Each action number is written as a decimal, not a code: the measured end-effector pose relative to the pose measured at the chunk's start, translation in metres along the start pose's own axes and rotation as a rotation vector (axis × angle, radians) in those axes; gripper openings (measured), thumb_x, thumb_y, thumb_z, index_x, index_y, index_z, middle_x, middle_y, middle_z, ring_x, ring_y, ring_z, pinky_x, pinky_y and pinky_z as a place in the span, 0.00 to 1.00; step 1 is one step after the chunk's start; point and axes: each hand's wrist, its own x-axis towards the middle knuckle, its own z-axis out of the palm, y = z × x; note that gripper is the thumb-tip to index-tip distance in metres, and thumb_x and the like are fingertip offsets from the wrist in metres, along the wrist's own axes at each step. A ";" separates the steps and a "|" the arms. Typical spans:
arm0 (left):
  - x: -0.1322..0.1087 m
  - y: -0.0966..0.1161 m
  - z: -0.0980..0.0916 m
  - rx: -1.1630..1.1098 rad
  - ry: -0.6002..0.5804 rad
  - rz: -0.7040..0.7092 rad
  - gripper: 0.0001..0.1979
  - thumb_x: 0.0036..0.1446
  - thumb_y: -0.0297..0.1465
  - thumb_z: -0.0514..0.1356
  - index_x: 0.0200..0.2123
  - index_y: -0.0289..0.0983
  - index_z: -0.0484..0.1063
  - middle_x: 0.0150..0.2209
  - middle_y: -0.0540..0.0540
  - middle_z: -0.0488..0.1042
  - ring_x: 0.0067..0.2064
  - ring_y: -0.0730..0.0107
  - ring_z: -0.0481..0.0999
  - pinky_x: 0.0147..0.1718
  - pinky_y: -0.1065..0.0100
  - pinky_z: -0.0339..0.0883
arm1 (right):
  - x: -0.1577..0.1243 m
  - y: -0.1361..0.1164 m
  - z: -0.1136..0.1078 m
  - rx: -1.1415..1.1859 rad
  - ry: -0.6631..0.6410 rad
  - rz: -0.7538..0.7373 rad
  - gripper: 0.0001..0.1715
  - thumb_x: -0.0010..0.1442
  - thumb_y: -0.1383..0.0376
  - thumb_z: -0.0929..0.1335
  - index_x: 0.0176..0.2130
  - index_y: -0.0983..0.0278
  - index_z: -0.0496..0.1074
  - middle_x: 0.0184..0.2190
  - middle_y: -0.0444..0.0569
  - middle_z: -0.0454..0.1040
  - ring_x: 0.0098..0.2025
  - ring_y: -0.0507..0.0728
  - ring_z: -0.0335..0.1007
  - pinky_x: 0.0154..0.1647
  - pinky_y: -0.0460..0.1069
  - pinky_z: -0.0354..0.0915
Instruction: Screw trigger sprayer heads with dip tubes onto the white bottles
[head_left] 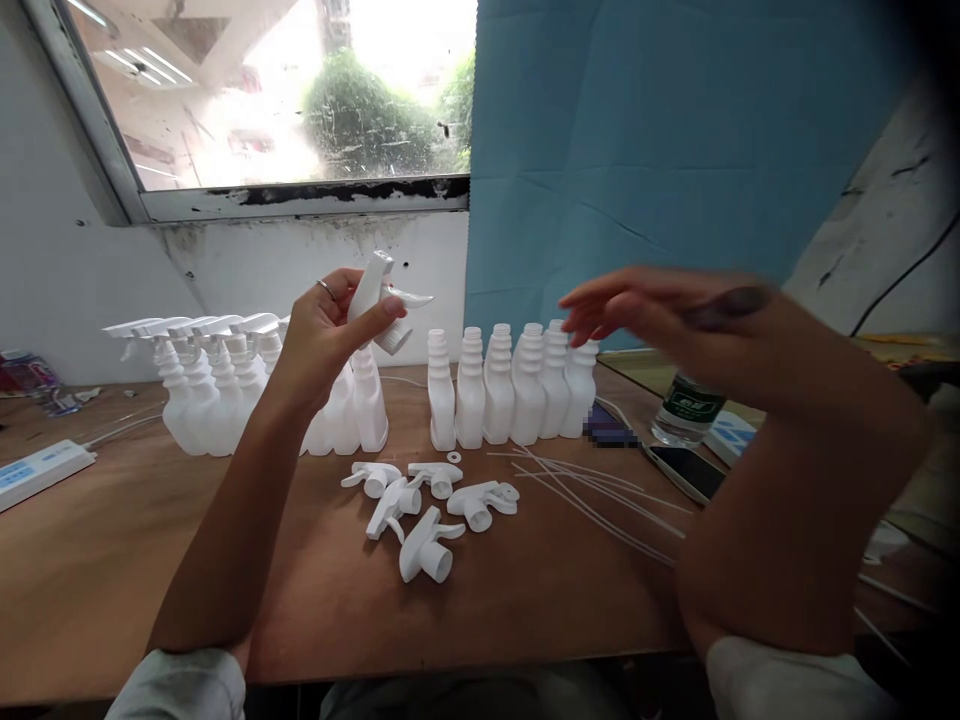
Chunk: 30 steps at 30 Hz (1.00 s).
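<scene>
My left hand (326, 335) is raised above the wooden table (97, 570) and grips a white trigger spray head (386, 298), nozzle pointing right. My right hand (637, 310) hovers with fingers stretched out and apart, holding nothing, just above a row of open white bottles (510, 385). To the left stands a row of white bottles fitted with spray heads (210, 385). Several loose spray heads (427, 510) lie on the table in front of me. Thin white dip tubes (592, 495) lie to their right.
A white power strip (37, 470) lies at the left edge. A water bottle (686, 410), a phone (686, 470) and a cable sit at the right. A small white ring (454, 457) lies by the bottles. A window and a blue sheet are behind.
</scene>
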 end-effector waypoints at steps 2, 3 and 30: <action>-0.001 0.002 0.002 -0.092 -0.047 -0.061 0.11 0.51 0.31 0.68 0.37 0.35 0.73 0.33 0.47 0.76 0.35 0.70 0.77 0.35 0.71 0.71 | -0.004 -0.011 0.003 0.041 0.183 -0.079 0.33 0.63 0.39 0.57 0.42 0.60 0.75 0.32 0.50 0.72 0.35 0.57 0.70 0.34 0.52 0.65; -0.001 0.003 0.003 -0.147 -0.076 -0.096 0.11 0.51 0.30 0.68 0.38 0.35 0.72 0.33 0.47 0.76 0.36 0.69 0.77 0.35 0.71 0.71 | -0.005 -0.014 0.006 0.065 0.231 -0.085 0.38 0.62 0.37 0.54 0.39 0.61 0.75 0.29 0.49 0.70 0.31 0.55 0.67 0.30 0.51 0.63; 0.003 -0.057 0.036 -0.245 -0.280 -0.564 0.08 0.59 0.33 0.59 0.32 0.34 0.64 0.25 0.44 0.72 0.24 0.68 0.73 0.26 0.67 0.69 | 0.036 0.010 0.059 0.133 -0.136 -0.209 0.08 0.61 0.63 0.68 0.38 0.62 0.77 0.32 0.46 0.77 0.30 0.52 0.71 0.29 0.47 0.64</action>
